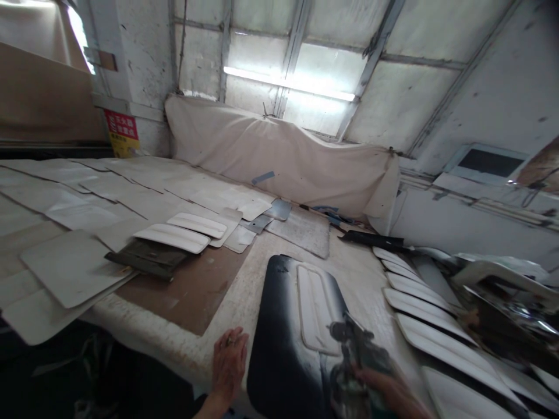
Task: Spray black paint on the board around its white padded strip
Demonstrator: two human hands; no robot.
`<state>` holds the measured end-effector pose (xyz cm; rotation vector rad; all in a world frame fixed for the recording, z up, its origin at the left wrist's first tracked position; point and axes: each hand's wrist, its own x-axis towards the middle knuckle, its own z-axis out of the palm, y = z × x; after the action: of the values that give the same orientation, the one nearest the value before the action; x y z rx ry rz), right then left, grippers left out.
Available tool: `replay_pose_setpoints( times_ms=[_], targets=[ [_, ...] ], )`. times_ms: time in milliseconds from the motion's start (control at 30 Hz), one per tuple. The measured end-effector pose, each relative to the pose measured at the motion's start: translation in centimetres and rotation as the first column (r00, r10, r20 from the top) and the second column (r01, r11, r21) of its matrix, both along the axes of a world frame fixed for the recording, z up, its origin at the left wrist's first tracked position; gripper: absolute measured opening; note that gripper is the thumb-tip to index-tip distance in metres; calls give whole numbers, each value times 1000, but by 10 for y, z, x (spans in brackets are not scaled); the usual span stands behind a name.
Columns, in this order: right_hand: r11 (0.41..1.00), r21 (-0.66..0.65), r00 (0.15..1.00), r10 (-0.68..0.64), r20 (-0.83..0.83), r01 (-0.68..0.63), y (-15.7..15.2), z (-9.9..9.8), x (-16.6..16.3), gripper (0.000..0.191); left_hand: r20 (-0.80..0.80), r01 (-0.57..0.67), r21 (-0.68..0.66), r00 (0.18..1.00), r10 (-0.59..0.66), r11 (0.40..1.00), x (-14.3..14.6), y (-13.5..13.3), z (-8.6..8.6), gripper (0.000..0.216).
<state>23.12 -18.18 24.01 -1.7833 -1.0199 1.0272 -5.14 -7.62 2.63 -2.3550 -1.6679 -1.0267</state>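
Left hand lies flat, fingers spread, empty, on the white desk edge beside the black board; right hand grips a dark metal spray gun over the white ribbed panel lying on that board; spraying step appears underway.

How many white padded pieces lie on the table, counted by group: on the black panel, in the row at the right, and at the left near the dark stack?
On the black panel, by the spray gun in the right hand: 1
Row at the right, as far as the blur allows: 6
Left, near the dark stack: 2
Total: 9
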Motion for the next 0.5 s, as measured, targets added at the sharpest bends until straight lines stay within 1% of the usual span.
replay_pose_setpoints(
  times_ms=[133,200,233,333,433,500],
  targets=[
    [988,156,1000,-1,29,-3,67,18,-17,14,118,41,-18,992,-39,999,-11,7,-5,26],
    [985,173,1000,-4,28,-1,92,25,-26,13,186,92,18,978,-93,996,-22,15,-11,28],
    [985,172,1000,-3,24,-1,100,27,-31,13,218,120,44,968,-127,992,-29,20,-13,29],
    [991,136,1000,12,19,-14,105,24,-42,13,280,183,81,939,-199,980,-63,37,-19,34],
    [999,47,1000,-9,22,8,94,10,-53,13,285,182,84,938,-198,980,-108,59,-22,36],
    [999,-20,999,-37,38,37,80,0,-62,8,267,167,110,945,-191,980,-138,76,-23,35]
  ],
)
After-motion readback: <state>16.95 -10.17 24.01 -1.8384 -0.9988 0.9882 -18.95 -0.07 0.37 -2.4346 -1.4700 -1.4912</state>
